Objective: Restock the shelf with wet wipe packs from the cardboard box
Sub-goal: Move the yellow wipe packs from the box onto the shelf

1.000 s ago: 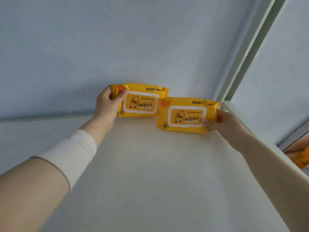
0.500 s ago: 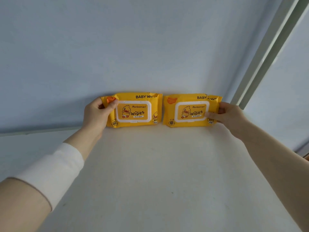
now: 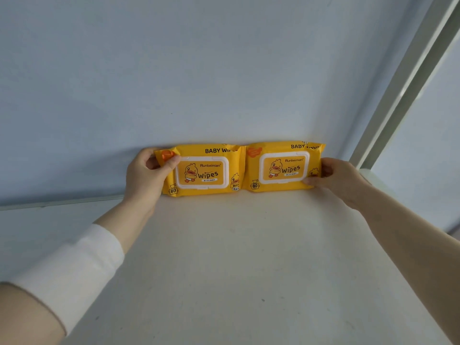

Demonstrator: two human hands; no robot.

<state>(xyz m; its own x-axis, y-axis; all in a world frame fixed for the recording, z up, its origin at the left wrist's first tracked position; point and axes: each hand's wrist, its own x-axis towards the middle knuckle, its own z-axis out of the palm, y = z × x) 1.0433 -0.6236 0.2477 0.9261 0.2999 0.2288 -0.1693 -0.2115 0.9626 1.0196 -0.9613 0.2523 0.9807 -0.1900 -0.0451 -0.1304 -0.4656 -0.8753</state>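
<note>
Two yellow wet wipe packs stand upright side by side at the back of the white shelf (image 3: 236, 257), against the pale blue back wall. My left hand (image 3: 145, 178) grips the left end of the left pack (image 3: 202, 171), thumb across its front corner. My right hand (image 3: 338, 176) holds the right end of the right pack (image 3: 282, 168), thumb on its lower front. The two packs touch at their inner edges. The cardboard box is out of view.
A white upright post (image 3: 408, 80) rises at the shelf's right rear corner. The shelf's right edge (image 3: 373, 178) runs forward from there. Bare shelf surface stretches from the packs toward me and to the left.
Both packs moved back against the wall and came together. The right pack, earlier tilted and further forward, now stands level beside the left one. Both hands keep their hold.
</note>
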